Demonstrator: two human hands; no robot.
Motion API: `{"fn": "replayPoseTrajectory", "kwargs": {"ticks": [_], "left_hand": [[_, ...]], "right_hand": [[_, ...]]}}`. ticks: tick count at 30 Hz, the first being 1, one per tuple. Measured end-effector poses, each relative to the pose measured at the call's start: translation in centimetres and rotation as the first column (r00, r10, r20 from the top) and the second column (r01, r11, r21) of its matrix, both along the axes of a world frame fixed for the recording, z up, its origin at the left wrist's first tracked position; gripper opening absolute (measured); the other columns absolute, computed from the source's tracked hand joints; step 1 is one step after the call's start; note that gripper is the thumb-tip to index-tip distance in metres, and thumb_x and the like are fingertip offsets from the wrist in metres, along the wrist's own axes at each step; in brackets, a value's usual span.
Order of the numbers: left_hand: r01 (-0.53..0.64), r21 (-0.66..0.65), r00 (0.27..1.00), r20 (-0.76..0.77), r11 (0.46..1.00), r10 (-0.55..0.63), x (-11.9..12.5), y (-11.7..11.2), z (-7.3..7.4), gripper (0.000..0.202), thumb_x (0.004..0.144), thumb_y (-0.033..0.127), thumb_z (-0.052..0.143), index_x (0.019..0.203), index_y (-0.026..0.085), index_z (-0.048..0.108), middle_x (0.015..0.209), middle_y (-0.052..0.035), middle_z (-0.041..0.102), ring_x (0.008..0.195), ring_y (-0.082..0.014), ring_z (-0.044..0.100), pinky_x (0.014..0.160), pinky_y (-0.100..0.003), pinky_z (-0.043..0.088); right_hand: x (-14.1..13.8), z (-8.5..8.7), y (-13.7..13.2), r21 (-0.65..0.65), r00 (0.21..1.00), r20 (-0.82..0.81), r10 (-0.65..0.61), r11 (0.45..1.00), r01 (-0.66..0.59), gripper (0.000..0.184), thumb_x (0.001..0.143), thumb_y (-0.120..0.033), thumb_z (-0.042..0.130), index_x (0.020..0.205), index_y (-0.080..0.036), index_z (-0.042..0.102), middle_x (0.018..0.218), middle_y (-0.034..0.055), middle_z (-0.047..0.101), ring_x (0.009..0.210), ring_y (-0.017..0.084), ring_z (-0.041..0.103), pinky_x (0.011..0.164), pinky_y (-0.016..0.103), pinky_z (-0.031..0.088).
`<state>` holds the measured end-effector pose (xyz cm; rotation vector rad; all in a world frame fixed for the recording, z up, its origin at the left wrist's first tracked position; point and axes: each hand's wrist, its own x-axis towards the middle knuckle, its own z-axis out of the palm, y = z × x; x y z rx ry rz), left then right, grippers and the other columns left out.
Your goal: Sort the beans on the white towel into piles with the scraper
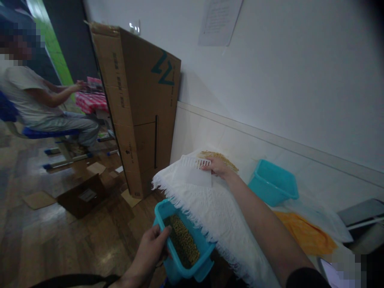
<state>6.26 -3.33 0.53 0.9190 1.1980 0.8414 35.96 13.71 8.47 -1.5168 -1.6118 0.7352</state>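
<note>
Two hands: left hand [150,250] grips basket [200,272], right hand [217,166] holds scraper [195,173].

Workroom, judging by cardboard box [141,108] and co-worker [36,100].

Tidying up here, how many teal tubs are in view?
2: one tub in the left hand at the towel edge, another tub by the wall; more may be hidden.

The table [345,250] by the wall is draped with a white fringed towel [222,216], its fringe hung over the near edge. On the towel a heap of tan grain [220,158] is spread at the far end, with a white toothed scraper [196,170] laid just beside it. A teal tub [271,186] is tilted near the wall, and an orange cloth [303,234] is spread further right.
</note>
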Motion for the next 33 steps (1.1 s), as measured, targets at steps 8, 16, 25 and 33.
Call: {"fn": "replayPoseTrajectory", "kwargs": {"ticks": [8,16,25,33], "left_hand": [[0.004,-0.002,1.000,0.030,1.000,-0.004,-0.3,0.1,-0.2,0.038,0.070,0.054,0.069,0.060,0.022,0.052,0.040,0.0035,0.055,0.032,-0.0082,0.040,0.036,-0.021,0.024],[0.000,-0.002,0.999,0.034,1.000,0.000,-0.6,0.1,-0.3,0.037,0.070,0.053,0.070,0.059,0.022,0.053,0.040,0.0026,0.056,0.033,-0.0091,0.042,0.036,-0.022,0.028],[-0.023,0.000,1.000,-0.001,1.000,0.023,-0.5,-0.2,0.4,0.036,0.069,0.049,0.071,0.057,0.021,0.053,0.040,0.0037,0.055,0.036,-0.0091,0.046,0.040,-0.021,0.031],[-0.033,-0.017,0.999,-0.026,0.999,0.033,-0.3,-0.4,0.6,0.037,0.066,0.052,0.071,0.056,0.022,0.051,0.037,0.0053,0.052,0.033,-0.0078,0.042,0.038,-0.020,0.026]], "right_hand": [[0.9,0.6,-0.5,0.163,0.984,0.140,-0.112,0.983,0.088,0.033,0.070,-0.031,0.074,0.096,-0.012,0.070,0.087,0.0051,0.074,0.074,0.018,0.066,0.068,0.029,0.051],[-2.7,-2.1,-5.5,0.272,0.886,0.431,-0.170,0.961,0.052,0.024,0.085,-0.016,0.062,0.104,-0.022,0.075,0.099,0.0050,0.078,0.089,0.019,0.071,0.083,0.030,0.049],[-4.1,-3.1,-9.8,0.283,0.806,0.573,-0.150,0.959,-0.022,0.031,0.086,-0.009,0.058,0.105,-0.025,0.076,0.099,0.0009,0.079,0.086,0.016,0.075,0.081,0.022,0.051],[-2.6,-1.8,-11.0,0.357,0.750,0.591,-0.298,0.930,0.088,0.027,0.092,-0.016,0.055,0.111,-0.023,0.074,0.103,0.0037,0.078,0.086,0.017,0.074,0.081,0.024,0.051]]}}
